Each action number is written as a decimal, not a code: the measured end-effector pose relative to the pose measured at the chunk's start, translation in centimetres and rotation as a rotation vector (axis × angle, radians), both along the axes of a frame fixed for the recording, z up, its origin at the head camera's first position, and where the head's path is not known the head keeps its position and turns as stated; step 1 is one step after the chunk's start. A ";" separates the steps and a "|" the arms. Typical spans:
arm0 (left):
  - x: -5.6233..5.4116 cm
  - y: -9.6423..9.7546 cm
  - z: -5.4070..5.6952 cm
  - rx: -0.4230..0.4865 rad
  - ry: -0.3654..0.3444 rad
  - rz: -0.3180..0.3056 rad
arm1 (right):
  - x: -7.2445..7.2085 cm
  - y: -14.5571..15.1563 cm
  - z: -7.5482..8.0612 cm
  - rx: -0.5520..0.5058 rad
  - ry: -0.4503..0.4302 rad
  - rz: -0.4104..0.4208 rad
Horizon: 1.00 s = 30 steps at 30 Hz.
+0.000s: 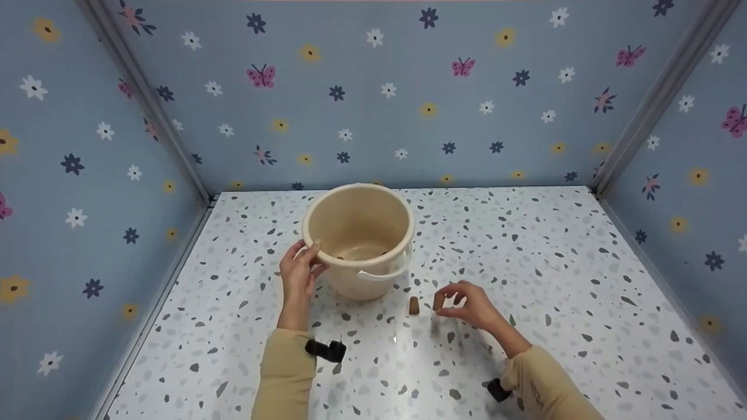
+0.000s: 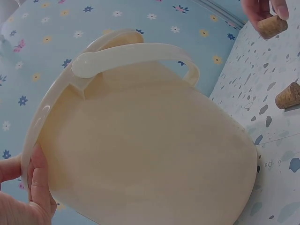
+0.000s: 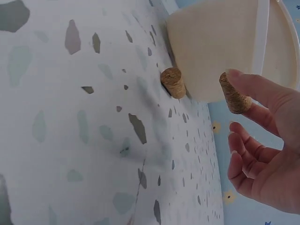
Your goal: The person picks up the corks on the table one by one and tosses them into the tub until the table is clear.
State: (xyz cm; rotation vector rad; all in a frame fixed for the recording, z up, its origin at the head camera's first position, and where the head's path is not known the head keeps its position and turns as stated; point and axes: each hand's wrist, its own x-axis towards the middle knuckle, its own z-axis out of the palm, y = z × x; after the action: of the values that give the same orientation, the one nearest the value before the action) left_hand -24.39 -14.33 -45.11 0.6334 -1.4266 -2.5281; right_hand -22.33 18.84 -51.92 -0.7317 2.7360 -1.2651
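A cream plastic bucket (image 1: 365, 280) stands on the speckled table, its mouth tipped toward the head camera. My left hand (image 1: 299, 271) grips its rim on the left side, thumb over the edge and fingers outside. Between thumb and index finger, my right hand (image 1: 470, 304) pinches a cork (image 3: 235, 93) held above the table, to the right of the bucket. A second cork (image 1: 414, 305) stands on the table between the bucket and that hand. Small dark bits show on the bucket's inside bottom, partly hidden by the near rim.
The bucket's white handle (image 1: 382, 275) hangs down on its near side. Blue flowered panels (image 1: 362, 99) wall in the back and both sides of the white speckled table (image 1: 525, 251). Black straps (image 1: 325, 350) sit on the wrists.
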 end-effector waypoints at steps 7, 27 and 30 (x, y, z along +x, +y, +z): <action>-0.1 0.1 -0.2 -0.004 -0.003 0.006 | 0.0 -0.6 1.2 -0.059 0.038 -0.018; -1.1 -0.4 -2.2 -0.017 0.032 0.014 | -1.0 -3.0 5.9 -0.225 0.054 -0.108; -1.0 -0.4 -2.0 -0.003 0.028 0.009 | -1.3 -3.6 6.7 -0.235 0.069 -0.110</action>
State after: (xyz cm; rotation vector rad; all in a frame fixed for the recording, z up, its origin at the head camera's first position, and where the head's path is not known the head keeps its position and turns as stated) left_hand -25.41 -14.74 -47.11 0.6007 -1.4144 -2.5173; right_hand -23.63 15.25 -45.26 -0.6584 2.7449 -1.6363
